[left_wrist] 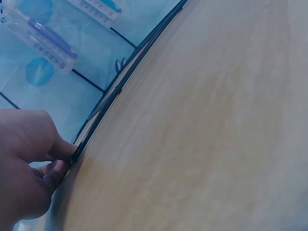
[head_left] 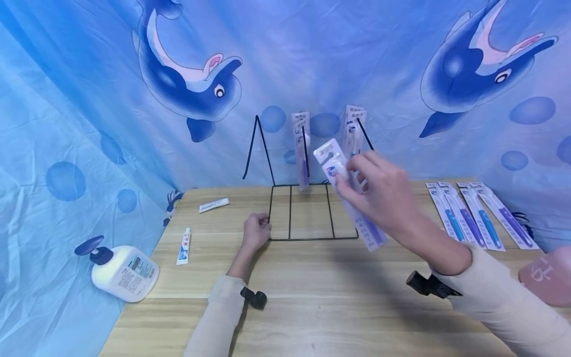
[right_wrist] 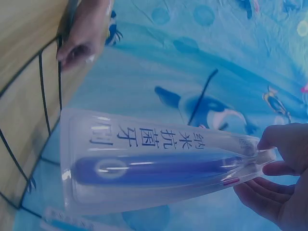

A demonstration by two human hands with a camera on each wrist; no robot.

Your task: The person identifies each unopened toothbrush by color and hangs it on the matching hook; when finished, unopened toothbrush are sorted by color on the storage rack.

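1. Nearest you, both sleeved forearms reach in over the front edge of the tabletop (head_left: 312, 307).
2. Your left hand (head_left: 256, 232) rests on the tabletop with its fingers curled around the front left corner of the black wire rack (head_left: 308, 213), pinching the wire.
3. Your right hand (head_left: 383, 196) is raised above the rack's right side, its fingertips pinching the top of a packaged purple toothbrush (head_left: 352, 198); the pack hangs tilted in the air, clear of the tabletop.
4. Four more toothbrush packs (head_left: 479, 215) lie side by side near the right edge.
5. Two small tubes (head_left: 184, 246) lie toward the left edge, with a pump bottle (head_left: 120, 270) just off it.
6. Farthest back, packs (head_left: 302, 148) hang on the rack's upright prongs against the dolphin cloth (head_left: 187, 84).
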